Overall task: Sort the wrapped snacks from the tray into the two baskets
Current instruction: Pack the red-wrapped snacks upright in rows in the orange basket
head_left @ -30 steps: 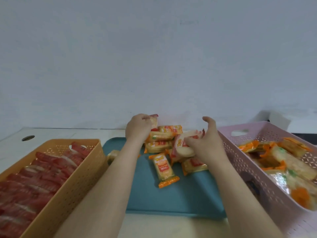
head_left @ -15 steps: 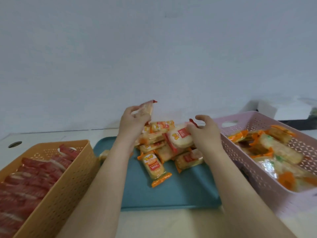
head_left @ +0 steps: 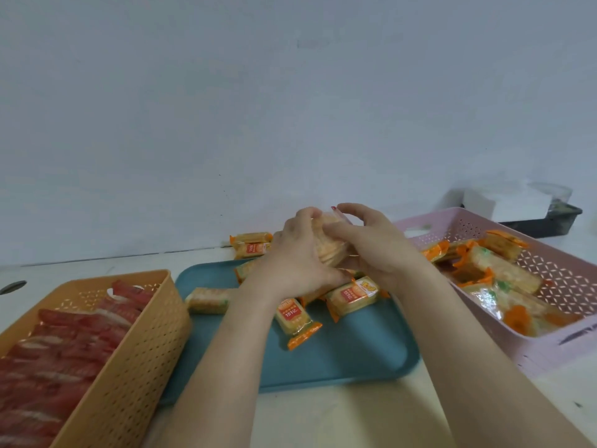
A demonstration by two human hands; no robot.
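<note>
Hands, left & right, pinch red-wrapped snacks together above tray; pick-up step. Next, prob.: carry to orange basket.

Head camera (only view) looks forward-down, close over tray.

At frame centre we see the left hand and right hand closed together around wrapped round crackers — above the teal tray, orange basket lower left, pink basket right.
</note>
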